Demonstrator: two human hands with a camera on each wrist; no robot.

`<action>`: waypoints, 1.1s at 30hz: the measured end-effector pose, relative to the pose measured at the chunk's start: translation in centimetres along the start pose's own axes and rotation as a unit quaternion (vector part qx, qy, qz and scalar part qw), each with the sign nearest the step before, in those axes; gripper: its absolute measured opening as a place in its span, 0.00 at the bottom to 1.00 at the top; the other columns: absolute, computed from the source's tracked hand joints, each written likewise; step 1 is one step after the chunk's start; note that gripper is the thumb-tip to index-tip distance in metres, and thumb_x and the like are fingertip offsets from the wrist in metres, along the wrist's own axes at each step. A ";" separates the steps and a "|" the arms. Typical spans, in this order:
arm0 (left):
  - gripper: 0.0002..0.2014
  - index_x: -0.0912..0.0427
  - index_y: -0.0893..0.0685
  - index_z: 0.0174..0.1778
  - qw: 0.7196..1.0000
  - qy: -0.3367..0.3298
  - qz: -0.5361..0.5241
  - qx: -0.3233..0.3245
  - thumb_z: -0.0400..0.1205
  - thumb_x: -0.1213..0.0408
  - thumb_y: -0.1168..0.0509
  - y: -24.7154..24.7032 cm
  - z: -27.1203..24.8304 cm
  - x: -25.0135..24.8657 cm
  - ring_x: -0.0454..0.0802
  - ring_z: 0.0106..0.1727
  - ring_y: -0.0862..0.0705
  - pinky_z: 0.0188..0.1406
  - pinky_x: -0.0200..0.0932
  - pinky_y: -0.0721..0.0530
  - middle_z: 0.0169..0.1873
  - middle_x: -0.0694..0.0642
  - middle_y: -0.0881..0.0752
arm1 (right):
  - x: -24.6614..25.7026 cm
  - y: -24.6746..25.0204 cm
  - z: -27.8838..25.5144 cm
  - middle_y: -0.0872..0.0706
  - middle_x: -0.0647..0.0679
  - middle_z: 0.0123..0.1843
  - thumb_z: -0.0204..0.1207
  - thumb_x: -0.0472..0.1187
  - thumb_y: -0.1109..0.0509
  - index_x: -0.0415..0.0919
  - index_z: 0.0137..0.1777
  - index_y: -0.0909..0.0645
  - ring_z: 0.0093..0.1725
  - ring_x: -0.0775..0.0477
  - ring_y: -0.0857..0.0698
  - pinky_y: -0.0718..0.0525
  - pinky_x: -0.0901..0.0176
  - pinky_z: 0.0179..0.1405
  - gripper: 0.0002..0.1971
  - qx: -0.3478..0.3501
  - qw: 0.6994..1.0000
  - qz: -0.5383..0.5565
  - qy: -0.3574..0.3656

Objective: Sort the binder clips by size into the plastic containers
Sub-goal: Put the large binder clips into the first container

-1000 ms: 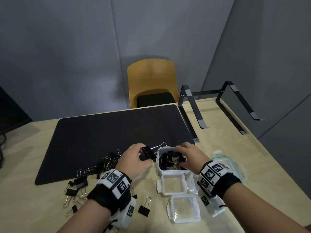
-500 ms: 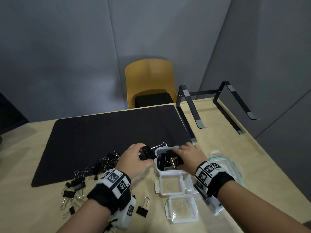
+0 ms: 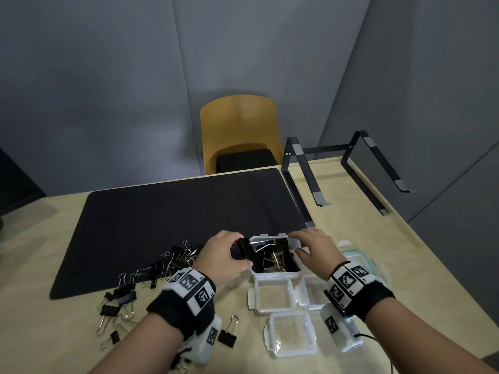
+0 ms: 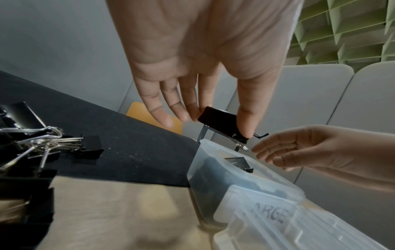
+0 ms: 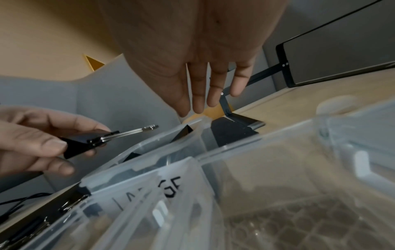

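My left hand [image 3: 237,249] pinches a large black binder clip [image 3: 245,248] between thumb and fingers at the left rim of the clear container [image 3: 272,275] labelled LARGE. The clip's wire handles reach over the box. The left wrist view shows the clip [image 4: 220,122] just above the container [image 4: 213,177]. Several black clips lie inside it. My right hand [image 3: 310,247] hovers over the container's right side with straight fingers [image 5: 205,98] and holds nothing. A pile of loose clips [image 3: 172,260] lies to the left on the mat edge and table.
Two empty small containers [image 3: 272,295] [image 3: 293,333] sit in front of the LARGE one, and a third [image 3: 313,292] is partly hidden by my right wrist. A lid [image 3: 361,260] lies at right. A single clip [image 3: 228,337] lies near my left wrist. A black laptop stand [image 3: 348,168] stands at the back right.
My right hand has lifted off the clips in the container and spread its fingers. My left hand keeps the large clip at the box's left rim.
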State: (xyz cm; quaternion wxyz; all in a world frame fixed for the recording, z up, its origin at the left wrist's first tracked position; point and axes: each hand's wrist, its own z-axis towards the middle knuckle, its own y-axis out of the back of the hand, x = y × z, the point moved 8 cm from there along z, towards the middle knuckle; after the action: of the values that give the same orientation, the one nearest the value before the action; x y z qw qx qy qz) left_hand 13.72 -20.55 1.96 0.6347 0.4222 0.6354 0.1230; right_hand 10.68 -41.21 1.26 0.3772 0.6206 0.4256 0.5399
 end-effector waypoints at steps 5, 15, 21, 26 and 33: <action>0.28 0.47 0.24 0.69 0.996 -0.030 0.056 0.059 0.72 0.54 0.27 -1.9 0.7 -0.8 0.43 0.66 0.27 0.67 0.44 0.25 0.63 0.42 0.24 | -0.5 -0.2 -0.3 0.18 0.55 0.61 0.77 0.43 0.34 0.53 0.64 0.21 0.63 0.51 0.24 0.27 0.53 0.67 0.16 -0.010 0.998 0.053 0.021; 0.34 0.46 0.31 0.76 0.975 -0.079 0.158 0.137 0.73 0.54 0.29 -4.4 2.0 -2.2 0.47 0.71 0.32 0.72 0.50 0.29 0.70 0.44 0.25 | -0.2 -1.8 -0.8 0.18 0.54 0.55 0.76 0.50 0.33 0.55 0.57 0.15 0.59 0.50 0.25 0.27 0.54 0.62 0.11 0.026 0.999 0.006 0.040; 0.29 0.46 0.32 0.77 0.974 -0.085 0.167 0.127 0.79 0.49 0.36 -4.6 2.0 -2.4 0.48 0.75 0.35 0.75 0.50 0.34 0.73 0.45 0.27 | 0.1 -1.3 -0.7 0.20 0.56 0.56 0.77 0.49 0.35 0.52 0.51 0.14 0.59 0.51 0.26 0.28 0.56 0.60 0.09 0.008 0.998 -0.030 0.046; 0.22 0.45 0.27 0.73 0.968 -0.097 0.205 0.104 0.81 0.53 0.38 -4.9 2.3 -2.6 0.48 0.73 0.33 0.73 0.49 0.33 0.71 0.44 0.25 | 0.1 -1.5 -0.8 0.24 0.55 0.57 0.74 0.53 0.32 0.52 0.50 0.15 0.59 0.52 0.28 0.28 0.55 0.61 0.10 0.024 0.998 -0.029 0.048; 0.22 0.42 0.27 0.72 0.962 -0.125 0.233 0.067 0.81 0.54 0.37 -5.3 2.6 -3.4 0.49 0.69 0.32 0.70 0.48 0.33 0.68 0.43 0.26 | 0.1 -1.0 -0.7 0.25 0.53 0.58 0.73 0.48 0.29 0.51 0.48 0.14 0.60 0.50 0.28 0.27 0.55 0.60 0.07 0.016 0.998 -0.031 0.044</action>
State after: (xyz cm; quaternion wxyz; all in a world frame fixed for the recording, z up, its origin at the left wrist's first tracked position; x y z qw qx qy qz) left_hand 13.51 -27.13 0.25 0.6333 0.6119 0.4422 0.1706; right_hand 9.90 -40.74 0.43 0.3646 0.5888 0.4690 0.5481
